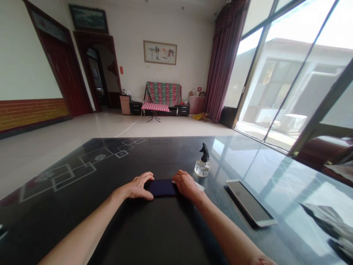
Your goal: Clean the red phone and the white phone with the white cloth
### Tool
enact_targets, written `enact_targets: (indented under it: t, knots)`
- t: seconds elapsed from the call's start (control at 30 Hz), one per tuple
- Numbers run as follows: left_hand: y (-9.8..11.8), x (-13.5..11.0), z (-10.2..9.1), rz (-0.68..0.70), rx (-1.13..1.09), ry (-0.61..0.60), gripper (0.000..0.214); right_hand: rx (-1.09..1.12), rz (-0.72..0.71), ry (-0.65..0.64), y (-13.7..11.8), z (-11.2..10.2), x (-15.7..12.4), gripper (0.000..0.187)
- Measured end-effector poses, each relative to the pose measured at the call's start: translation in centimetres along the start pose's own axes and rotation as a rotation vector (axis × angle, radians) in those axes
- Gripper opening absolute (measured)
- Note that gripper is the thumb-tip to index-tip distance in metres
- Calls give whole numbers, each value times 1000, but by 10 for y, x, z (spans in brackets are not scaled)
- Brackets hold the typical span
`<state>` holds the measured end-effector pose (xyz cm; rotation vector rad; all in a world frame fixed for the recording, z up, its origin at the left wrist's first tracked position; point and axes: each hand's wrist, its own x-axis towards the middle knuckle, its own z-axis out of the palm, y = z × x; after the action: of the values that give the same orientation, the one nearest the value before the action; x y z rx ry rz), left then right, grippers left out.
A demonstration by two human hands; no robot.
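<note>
A dark-screened phone lies flat and sideways on the black table. My left hand holds its left end between the thumb at the near edge and the fingers at the far edge. Over the right end, my right hand is closed with the fingers bent down. A white cloth or tissue pokes out from under that hand, mostly hidden by it. Just beyond my right hand stands a clear spray bottle with a black trigger head, upright.
A white-framed tablet lies on the table to the right. Crumpled grey and white material sits at the right edge. Farther off are a small checked table, a maroon curtain and large windows.
</note>
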<state>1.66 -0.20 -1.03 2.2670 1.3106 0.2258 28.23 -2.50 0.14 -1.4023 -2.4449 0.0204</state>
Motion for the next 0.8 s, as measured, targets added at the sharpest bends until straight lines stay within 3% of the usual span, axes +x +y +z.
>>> enact_targets:
  t: [0.37,0.63,0.8]
  knots:
    - [17,-12,-3,-45,-3,9,75,130,-25,89,16,-3,-19,27]
    - [19,-10,-5,4,31,41,83,208,-90,89,27,2,-16,25]
    - [28,-9,-8,74,55,42,76,215,-117,84,28,-1,-19,26]
